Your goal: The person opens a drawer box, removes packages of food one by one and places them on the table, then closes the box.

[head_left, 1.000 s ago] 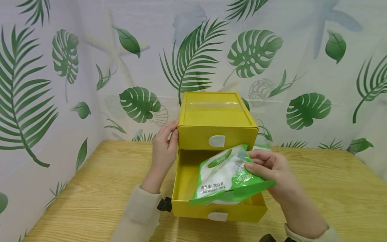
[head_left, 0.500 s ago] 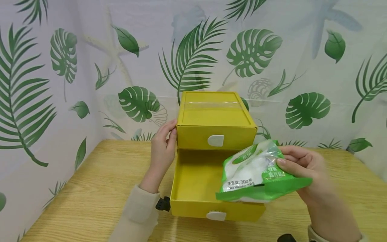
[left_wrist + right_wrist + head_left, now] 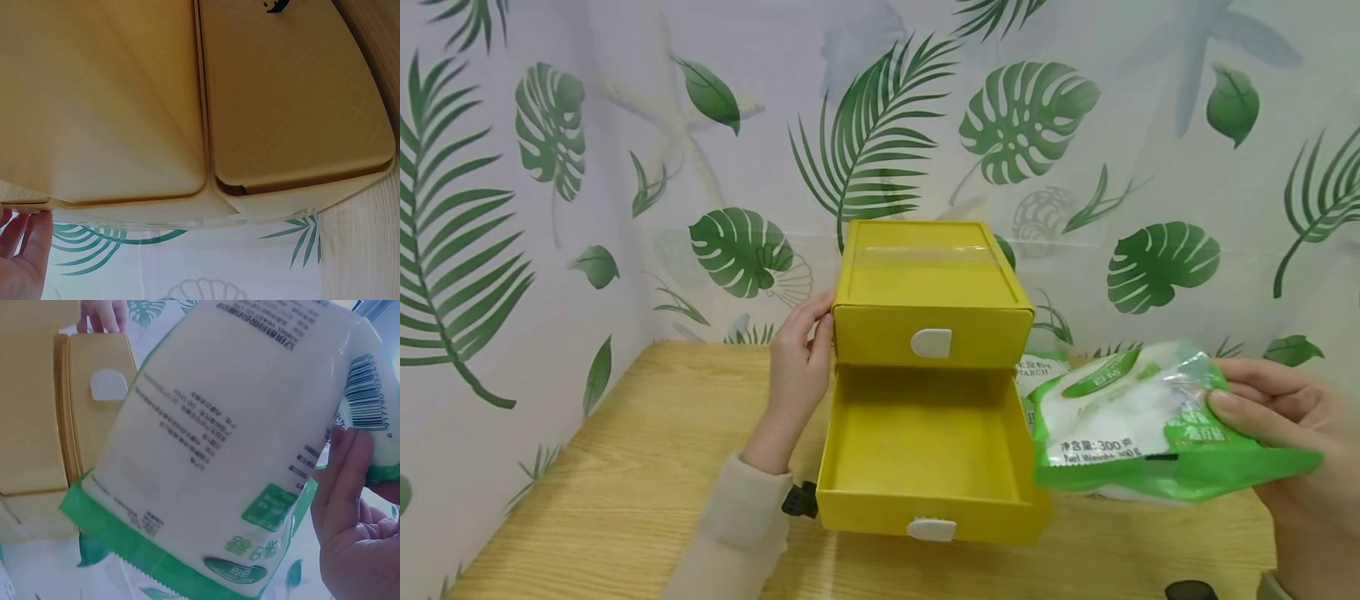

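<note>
My right hand (image 3: 1296, 425) pinches a green-and-white plastic bag of white powder (image 3: 1120, 408) at its right side, labelled 300 g. The bag is in the air just right of the pulled-out lower drawer (image 3: 925, 442), whose inside holds nothing visible. In the right wrist view the bag's printed back (image 3: 206, 425) and barcode show. On the left, my left hand (image 3: 797, 358) rests its fingers against the side of the yellow two-drawer box (image 3: 932, 275). Only some of its fingertips (image 3: 39, 234) show at the box's edge in the left wrist view.
The upper drawer (image 3: 880, 337) is closed. Behind the box's right side stands another bag with STARCH lettering (image 3: 1037, 371), partly hidden. A wooden table (image 3: 625, 467) lies under everything, with a leaf-print curtain (image 3: 880, 108) behind. Black wrist-camera parts (image 3: 800, 500) show beside the lower drawer.
My right hand has carried the bag from over the lower drawer to the right, past its edge. The drawer's inside is now uncovered. My left hand stays at the box's side.
</note>
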Tool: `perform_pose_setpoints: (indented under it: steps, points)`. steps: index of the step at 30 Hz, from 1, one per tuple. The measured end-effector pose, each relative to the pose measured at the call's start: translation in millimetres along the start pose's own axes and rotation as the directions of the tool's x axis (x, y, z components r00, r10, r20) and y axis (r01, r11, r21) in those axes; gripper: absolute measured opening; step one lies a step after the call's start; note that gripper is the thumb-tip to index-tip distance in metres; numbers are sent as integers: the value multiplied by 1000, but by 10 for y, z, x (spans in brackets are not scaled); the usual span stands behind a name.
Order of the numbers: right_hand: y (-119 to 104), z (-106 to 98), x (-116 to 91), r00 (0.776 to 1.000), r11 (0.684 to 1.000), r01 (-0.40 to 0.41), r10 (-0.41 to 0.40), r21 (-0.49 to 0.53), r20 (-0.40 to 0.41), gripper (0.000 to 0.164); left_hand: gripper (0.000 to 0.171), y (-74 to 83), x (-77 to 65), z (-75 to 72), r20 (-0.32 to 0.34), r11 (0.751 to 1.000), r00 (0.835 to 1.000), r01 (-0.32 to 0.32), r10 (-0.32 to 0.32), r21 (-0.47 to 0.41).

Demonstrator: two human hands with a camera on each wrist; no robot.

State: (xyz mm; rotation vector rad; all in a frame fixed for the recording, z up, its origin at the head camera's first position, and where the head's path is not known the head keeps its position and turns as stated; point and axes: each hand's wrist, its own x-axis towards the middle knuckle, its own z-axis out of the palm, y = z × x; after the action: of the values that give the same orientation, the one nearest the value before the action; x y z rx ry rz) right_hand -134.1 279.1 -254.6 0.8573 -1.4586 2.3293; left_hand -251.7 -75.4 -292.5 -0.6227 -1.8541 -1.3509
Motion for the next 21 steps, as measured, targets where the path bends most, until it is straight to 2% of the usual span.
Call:
perform_pose_setpoints:
  steps: [9, 13, 18, 21]
  points:
    - [-121, -137, 21, 992, 993, 110, -107, -37, 69, 41, 25, -2, 40, -25, -1, 1000, 1000, -3, 3, -3]
    - [-143, -212, 4, 996, 994, 84, -83, -73, 19, 41, 25, 4, 54, -25, -1, 1000, 1000, 1, -1, -2]
    - [-150, -297, -7, 995, 980, 43, -60, -196, -80, 42, 25, 13, 57, -23, 4, 1000, 1000, 6, -6, -21]
    - [-136, -346, -3, 996, 983, 37, -50, -180, -68, 41, 25, 15, 54, -25, 7, 1000, 1000, 14, -13, -23]
